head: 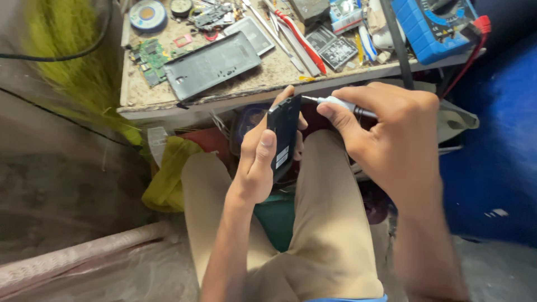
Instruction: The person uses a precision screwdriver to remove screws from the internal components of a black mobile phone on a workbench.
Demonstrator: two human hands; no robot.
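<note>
Head view. Person seated, knees in tan trousers, hands over the lap just below the bench (268, 75) edge.

Left hand (260, 162) wrapped around a dark phone (283, 134), held nearly edge-on and upright; thumb lies along its near face, fingers behind it.

Right hand (391, 134) closed on a screwdriver (335, 103) with a pale grip; its thin metal tip meets the phone's upper edge.

On the bench: grey back cover (212, 65) lying flat near the front edge; green circuit board (150, 59) just left of it; round solder reel (147, 13) at the far left corner; red-handled tool (305, 45) lying diagonally; blue multimeter (433, 25) at the right end, red lead hanging off the edge.

Yellow cloth (168, 173) under the bench, beside the left knee.
</note>
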